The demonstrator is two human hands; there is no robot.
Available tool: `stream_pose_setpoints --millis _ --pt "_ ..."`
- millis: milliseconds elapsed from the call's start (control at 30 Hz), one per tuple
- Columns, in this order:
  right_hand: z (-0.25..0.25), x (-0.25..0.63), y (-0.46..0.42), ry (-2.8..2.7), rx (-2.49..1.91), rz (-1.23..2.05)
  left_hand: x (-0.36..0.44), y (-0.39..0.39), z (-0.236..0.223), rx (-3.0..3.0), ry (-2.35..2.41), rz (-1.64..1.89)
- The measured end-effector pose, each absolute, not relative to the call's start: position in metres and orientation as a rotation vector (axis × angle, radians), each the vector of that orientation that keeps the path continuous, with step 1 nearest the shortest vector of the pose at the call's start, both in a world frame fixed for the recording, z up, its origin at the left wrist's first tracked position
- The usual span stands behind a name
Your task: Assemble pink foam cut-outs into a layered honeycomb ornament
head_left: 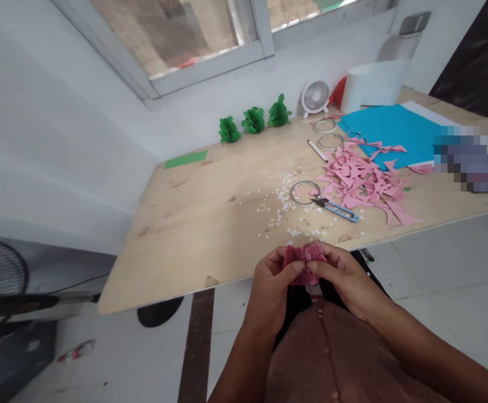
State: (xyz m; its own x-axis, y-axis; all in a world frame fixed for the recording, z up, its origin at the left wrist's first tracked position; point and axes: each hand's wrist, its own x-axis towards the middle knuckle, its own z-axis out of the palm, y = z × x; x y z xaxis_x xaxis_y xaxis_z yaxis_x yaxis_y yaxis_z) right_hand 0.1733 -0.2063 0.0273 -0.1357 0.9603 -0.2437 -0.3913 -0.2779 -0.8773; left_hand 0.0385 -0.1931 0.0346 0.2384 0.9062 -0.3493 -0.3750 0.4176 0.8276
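Between my two hands, just off the table's front edge, is a thick stack of pink paper cutouts [305, 257], its many layers showing as fine lines. My left hand [274, 282] pinches the left half, with the thumb laid along its near face. On the other half, my right hand [344, 274] has its thumb and fingers closed. The two thumb tips nearly meet at the middle of the stack. A pair of blue-handled thread snips [338, 210] lies on the table beyond my hands, its dark blades over a tape ring [305, 192].
Pink paper scraps [363, 176] are heaped at right, beside blue sheets [395, 134]. White bits [286, 201] litter the wooden table [185, 224]. Several rings, a white pen [317, 150], a small fan [315, 98] and green paper trees [254, 120] stand or lie farther back.
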Motion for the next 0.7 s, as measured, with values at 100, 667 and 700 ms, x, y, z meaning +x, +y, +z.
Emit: stream_pose_setpoints --millis 100,667,700 --pt "0.0273 0.1731 -0.2071 -0.815 -1.042 1.628 0.0386 -0.1939 0.0348 0.688 0.954 0.971" --pt "0.0276 0.1727 -0.2084 -0.858 -1.125 1.599 0.0394 -0.1944 0.0377 0.728 0.95 0.974" --pt "0.0268 0.1728 -0.2087 -0.854 -1.124 1.597 0.0393 -0.1946 0.0374 0.736 0.955 0.977"
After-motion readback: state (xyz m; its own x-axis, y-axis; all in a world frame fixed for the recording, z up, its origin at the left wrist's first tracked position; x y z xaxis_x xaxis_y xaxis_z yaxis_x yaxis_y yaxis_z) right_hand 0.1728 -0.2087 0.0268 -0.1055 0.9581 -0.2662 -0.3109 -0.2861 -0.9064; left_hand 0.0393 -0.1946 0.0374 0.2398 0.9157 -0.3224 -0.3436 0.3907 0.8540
